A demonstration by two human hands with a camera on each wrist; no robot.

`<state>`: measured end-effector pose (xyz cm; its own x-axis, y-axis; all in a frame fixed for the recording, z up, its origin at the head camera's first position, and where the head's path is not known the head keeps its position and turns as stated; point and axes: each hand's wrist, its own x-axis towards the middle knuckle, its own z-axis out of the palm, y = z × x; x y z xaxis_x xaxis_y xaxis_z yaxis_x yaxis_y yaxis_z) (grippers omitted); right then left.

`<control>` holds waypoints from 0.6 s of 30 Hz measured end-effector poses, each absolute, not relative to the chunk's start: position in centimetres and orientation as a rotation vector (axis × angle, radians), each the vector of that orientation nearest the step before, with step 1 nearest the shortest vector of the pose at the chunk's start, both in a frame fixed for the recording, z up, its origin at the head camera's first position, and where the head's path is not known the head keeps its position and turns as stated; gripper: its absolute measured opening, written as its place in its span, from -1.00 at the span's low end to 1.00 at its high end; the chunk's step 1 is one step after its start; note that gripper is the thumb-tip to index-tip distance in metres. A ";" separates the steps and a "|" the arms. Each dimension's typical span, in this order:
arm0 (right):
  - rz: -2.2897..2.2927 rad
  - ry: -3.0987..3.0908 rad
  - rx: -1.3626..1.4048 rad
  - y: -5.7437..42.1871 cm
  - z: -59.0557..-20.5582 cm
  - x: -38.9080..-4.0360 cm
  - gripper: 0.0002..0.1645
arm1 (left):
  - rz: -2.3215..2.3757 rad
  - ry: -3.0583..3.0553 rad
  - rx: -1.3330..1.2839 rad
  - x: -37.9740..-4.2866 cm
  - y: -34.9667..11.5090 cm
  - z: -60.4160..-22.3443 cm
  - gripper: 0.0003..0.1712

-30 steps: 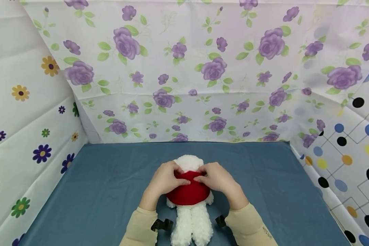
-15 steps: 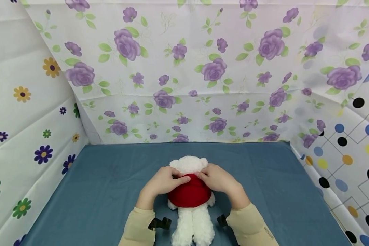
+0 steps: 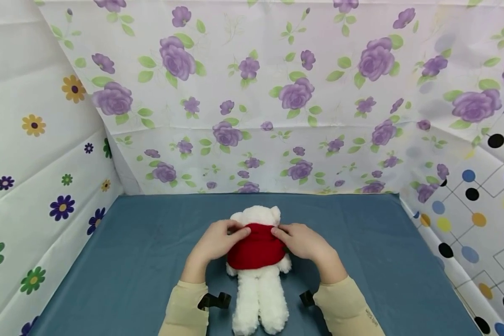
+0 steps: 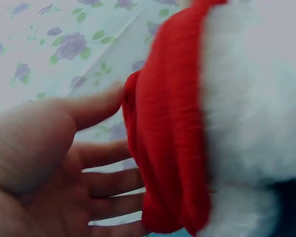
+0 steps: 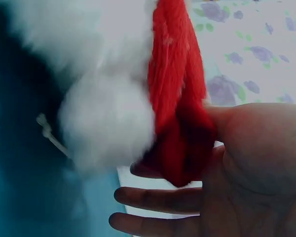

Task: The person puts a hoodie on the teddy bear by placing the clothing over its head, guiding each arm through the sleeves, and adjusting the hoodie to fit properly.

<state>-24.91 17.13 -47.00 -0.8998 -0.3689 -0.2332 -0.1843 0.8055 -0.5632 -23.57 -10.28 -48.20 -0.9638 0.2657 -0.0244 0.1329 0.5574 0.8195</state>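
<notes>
A white plush bear (image 3: pixel 259 298) lies on the blue cloth, head away from me, wearing a red knit top (image 3: pixel 257 252). Its face does not show; both ears do. My left hand (image 3: pixel 216 241) pinches the left side of the top's neck, thumb on the front and fingers behind. On the other side, my right hand (image 3: pixel 305 241) pinches the neck of the top the same way. In the left wrist view the thumb (image 4: pixel 101 106) meets the red fabric (image 4: pixel 172 113). The right wrist view has the fabric (image 5: pixel 180 143) bunched against that hand, beside blurred white fur (image 5: pixel 106 123).
Blue cloth (image 3: pixel 159 261) covers the table around the bear. A flowered sheet (image 3: pixel 252 102) hangs behind it, with patterned sheets at left and right. A thin pale knotted cord (image 5: pixel 53 137) shows beside the fur. Dark wrist mounts (image 3: pixel 214 301) sit at both cuffs.
My thumbs have moved apart along the top's neck. The bear's ears, covered by my fingers a second ago, now show, and the top's lower edge sits slightly farther from me.
</notes>
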 end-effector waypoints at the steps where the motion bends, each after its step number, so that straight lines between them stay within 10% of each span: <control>1: -0.801 2.653 -0.417 17.5 -46.8 -25.0 -0.28 | 1.404 2.665 0.297 -23.6 -10.5 -48.1 -0.61; 9: -0.873 2.665 -0.358 20.4 -45.2 -24.8 -0.32 | 1.233 2.617 0.115 -23.1 -13.1 -47.9 -0.81; 18: -0.927 2.628 -0.362 22.3 -44.1 -23.0 -0.32 | 1.345 2.358 0.108 -23.6 -13.9 -49.0 -0.46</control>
<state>-23.00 22.29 -44.08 -0.9134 -0.3414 -0.2216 -0.1269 0.7561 -0.6420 -23.57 -13.91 -49.02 -0.9079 0.2700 -0.3208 -0.1387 0.5287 0.8374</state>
